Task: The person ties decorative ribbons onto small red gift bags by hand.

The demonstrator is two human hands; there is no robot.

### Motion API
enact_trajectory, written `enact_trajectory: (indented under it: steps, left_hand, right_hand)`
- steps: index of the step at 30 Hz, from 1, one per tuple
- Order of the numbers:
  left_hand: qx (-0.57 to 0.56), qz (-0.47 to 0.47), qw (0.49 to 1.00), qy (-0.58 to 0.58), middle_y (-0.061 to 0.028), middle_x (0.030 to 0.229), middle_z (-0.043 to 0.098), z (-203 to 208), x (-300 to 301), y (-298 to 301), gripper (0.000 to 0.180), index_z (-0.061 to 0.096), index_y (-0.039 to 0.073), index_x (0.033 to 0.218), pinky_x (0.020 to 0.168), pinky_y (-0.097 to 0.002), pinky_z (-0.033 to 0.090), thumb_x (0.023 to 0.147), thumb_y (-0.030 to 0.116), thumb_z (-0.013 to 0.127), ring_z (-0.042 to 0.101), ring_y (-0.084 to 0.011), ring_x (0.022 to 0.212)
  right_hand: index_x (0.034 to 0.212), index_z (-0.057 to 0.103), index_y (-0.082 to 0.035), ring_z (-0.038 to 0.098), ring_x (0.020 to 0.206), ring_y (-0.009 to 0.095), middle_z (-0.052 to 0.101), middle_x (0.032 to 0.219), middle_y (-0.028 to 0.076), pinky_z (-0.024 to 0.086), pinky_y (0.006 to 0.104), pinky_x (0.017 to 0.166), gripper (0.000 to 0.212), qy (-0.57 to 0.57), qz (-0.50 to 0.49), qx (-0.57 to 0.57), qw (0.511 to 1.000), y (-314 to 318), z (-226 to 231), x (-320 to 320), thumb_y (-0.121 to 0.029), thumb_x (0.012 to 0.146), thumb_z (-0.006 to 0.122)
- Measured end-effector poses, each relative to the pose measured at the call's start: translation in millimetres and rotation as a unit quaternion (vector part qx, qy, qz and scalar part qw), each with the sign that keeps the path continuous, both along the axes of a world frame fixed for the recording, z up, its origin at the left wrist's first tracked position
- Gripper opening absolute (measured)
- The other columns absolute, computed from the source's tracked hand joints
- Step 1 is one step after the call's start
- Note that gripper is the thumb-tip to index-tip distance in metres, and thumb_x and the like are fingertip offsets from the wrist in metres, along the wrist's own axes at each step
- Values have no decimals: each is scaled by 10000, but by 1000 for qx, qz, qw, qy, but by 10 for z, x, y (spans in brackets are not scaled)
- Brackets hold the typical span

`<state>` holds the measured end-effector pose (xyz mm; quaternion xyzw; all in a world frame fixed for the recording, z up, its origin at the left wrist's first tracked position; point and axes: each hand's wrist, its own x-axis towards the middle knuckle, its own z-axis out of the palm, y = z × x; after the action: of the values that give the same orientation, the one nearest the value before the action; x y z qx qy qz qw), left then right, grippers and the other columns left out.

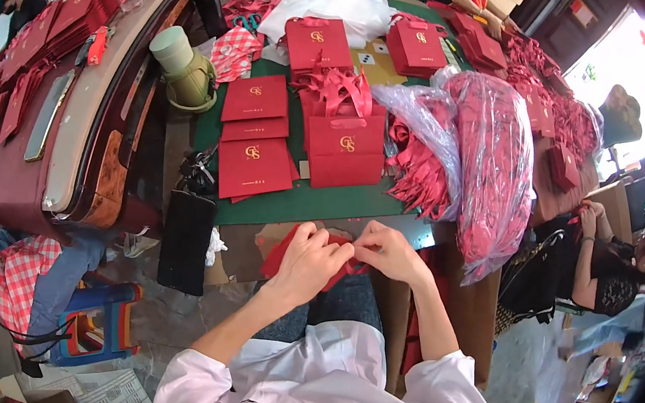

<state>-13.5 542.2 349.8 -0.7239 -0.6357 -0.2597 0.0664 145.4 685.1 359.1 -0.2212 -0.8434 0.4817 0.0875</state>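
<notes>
Over my lap, just off the near edge of the table, I hold a red paper bag (279,252); most of it is hidden under my hands. My left hand (312,260) is closed on it, fingers bent. My right hand (394,255) meets it with thumb and fingers pinched together; what lies in that pinch is too small to make out. Ahead on the green mat (319,204) are flat red bags (253,165) in two stacks. Beside them sit red bags with ribbon handles (346,147).
Red ribbons (417,163) and a long plastic-wrapped red bundle (493,162) lie right of the mat. A green cup (172,47) stands at the far left of it, near a black pouch (186,241). Other people work at the far right, right and left. A blue stool (98,323) stands left.
</notes>
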Motion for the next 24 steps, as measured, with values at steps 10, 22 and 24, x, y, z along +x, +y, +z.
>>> enact_trajectory:
  steps: [10, 22, 24]
  left_hand:
    - [-79, -35, 988, -128, 29, 717, 596, -5, -8, -22, 168, 630, 151, 836, 857, -384, 363, 791, 217, 778, 538, -178, 721]
    - [-39, 78, 966, -245, -2, 768, 660, 237, -356, 108, 196, 607, 103, 815, 858, -378, 347, 767, 164, 787, 615, -213, 740]
    - [-31, 100, 966, -236, 0, 768, 661, 173, -410, 118, 197, 601, 103, 821, 843, -376, 347, 773, 170, 780, 619, -207, 734]
  right_hand:
    - [854, 732, 11, 596, 714, 140, 604, 816, 51, 468, 290, 652, 146, 106, -194, -120, 968, 175, -442, -191, -134, 841, 746]
    - [1192, 614, -6, 590, 1034, 129, 647, 1075, 55, 460, 283, 952, 322, 79, -6, -321, 944, -6, -565, 314, -260, 1078, 453]
    - [1110, 591, -18, 583, 969, 116, 624, 1001, 27, 472, 272, 897, 164, 88, 5, -302, 949, -144, -463, 335, -155, 1043, 533]
